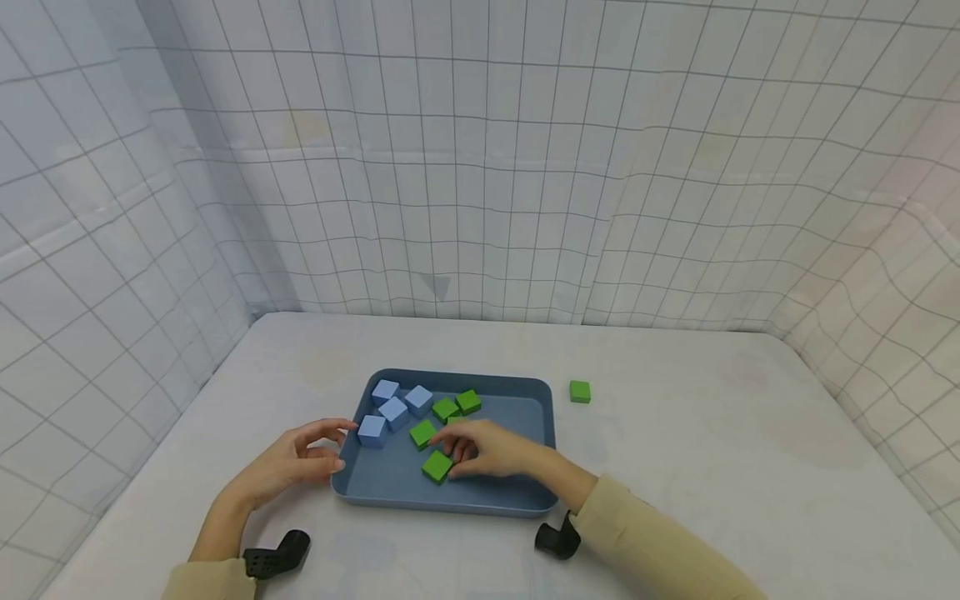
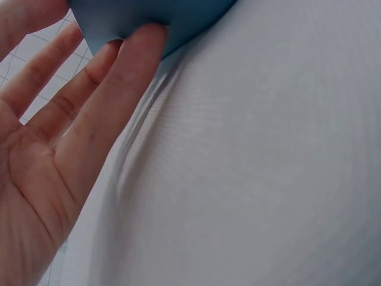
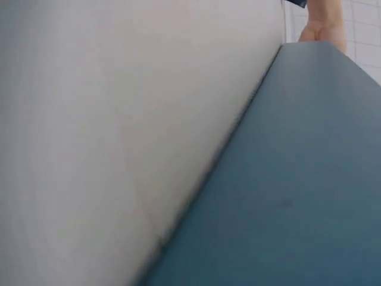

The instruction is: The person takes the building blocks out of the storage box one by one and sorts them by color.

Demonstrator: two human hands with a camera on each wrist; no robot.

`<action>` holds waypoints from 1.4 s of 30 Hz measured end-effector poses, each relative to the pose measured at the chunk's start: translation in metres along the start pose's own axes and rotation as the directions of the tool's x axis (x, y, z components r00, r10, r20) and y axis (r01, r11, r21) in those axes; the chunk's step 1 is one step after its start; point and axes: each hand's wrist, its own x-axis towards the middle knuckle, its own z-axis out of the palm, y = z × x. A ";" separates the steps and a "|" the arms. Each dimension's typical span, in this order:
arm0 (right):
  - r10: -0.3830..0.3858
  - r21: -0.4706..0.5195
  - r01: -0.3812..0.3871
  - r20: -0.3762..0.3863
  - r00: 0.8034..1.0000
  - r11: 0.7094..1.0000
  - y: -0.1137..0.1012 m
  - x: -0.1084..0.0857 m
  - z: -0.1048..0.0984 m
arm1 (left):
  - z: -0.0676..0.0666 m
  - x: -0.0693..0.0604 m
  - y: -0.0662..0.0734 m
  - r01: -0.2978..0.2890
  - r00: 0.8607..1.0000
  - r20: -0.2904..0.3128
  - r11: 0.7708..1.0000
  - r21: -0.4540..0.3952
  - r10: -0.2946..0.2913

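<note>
Head view: one green block lies inside the blue tray, close by the thumb of the right hand; its fingers bend downward, and whether they pinch anything I cannot tell. Four more green blocks and four blue blocks lie farther back. At the tray's left wall, the left hand touches with parted fingers. Another green block sits beyond, on the white table.

Soft, even light brightens the head view, leaving a faint shadow below the left hand; the wrist views are dimmer, the tabletop blurred in the right one.
</note>
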 end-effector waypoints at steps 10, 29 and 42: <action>0.017 0.032 -0.016 -0.028 0.999 0.999 0.005 0.002 0.006 | 0.000 -0.001 0.001 0.009 1.000 0.000 1.000 0.003 -0.009; 0.032 0.037 -0.031 -0.044 0.998 0.999 0.006 0.002 0.006 | 0.001 -0.001 0.002 0.035 0.999 -0.024 0.999 0.017 -0.035; 0.073 0.143 -0.057 -0.105 0.992 0.988 0.004 -0.002 -0.003 | 0.001 0.000 0.002 0.025 1.000 -0.017 1.000 0.009 -0.025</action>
